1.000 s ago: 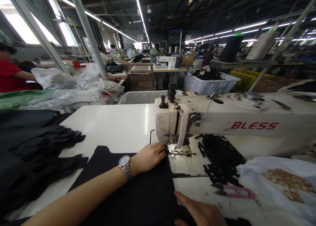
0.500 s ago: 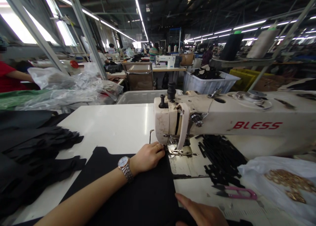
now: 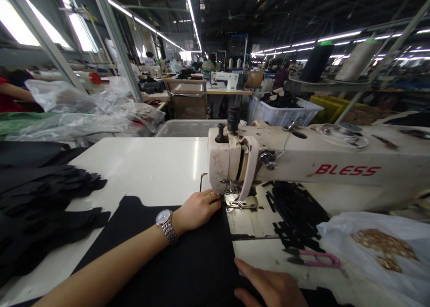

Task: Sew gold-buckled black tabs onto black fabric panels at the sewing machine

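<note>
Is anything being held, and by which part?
Left hand lies on the cloth at its far-right corner, right hand at its right edge; whether either grips cannot be told.

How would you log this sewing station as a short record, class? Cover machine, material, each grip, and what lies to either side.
Machine: off-white sewing machine, marked BLESS
Material: black fabric panel on a white tabletop
Left grip: left hand on the panel, close beside the machine's needle end
Right grip: right hand at the panel's right edge, index finger and thumb apart
Left side: piled black pieces
Right side: black strips, pink-handled snips, white bag with gold-coloured pieces
</note>
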A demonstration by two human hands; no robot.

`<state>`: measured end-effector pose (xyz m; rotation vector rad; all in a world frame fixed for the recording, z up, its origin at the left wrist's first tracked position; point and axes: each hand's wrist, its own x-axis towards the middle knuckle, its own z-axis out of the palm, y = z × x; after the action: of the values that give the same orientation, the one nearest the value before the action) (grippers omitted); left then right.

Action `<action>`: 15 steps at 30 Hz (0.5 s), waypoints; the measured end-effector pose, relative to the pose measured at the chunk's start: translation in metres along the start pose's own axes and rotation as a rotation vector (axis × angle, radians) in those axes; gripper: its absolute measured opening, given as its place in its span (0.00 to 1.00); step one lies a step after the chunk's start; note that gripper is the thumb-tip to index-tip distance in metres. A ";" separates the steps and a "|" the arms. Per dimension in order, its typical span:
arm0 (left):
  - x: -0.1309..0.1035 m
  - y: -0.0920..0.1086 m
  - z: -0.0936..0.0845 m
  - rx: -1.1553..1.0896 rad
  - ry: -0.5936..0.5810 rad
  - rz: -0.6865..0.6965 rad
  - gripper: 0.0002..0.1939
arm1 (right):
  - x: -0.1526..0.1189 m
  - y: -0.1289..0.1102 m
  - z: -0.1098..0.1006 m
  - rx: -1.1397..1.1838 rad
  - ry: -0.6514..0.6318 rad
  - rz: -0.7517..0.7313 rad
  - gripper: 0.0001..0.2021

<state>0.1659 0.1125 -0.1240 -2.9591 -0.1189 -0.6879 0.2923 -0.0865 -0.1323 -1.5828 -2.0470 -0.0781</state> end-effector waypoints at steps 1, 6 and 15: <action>0.000 0.000 0.000 0.000 0.004 0.002 0.14 | 0.001 0.000 0.000 -0.007 0.007 -0.003 0.25; 0.000 -0.002 0.001 0.022 0.034 0.018 0.15 | 0.006 -0.003 0.001 -0.001 0.023 0.024 0.27; -0.001 -0.003 0.001 0.021 0.037 0.039 0.13 | -0.005 -0.001 0.014 -0.047 0.017 0.002 0.20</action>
<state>0.1654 0.1155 -0.1254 -2.9188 -0.0652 -0.7319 0.2871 -0.0857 -0.1460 -1.6071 -2.0442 -0.1394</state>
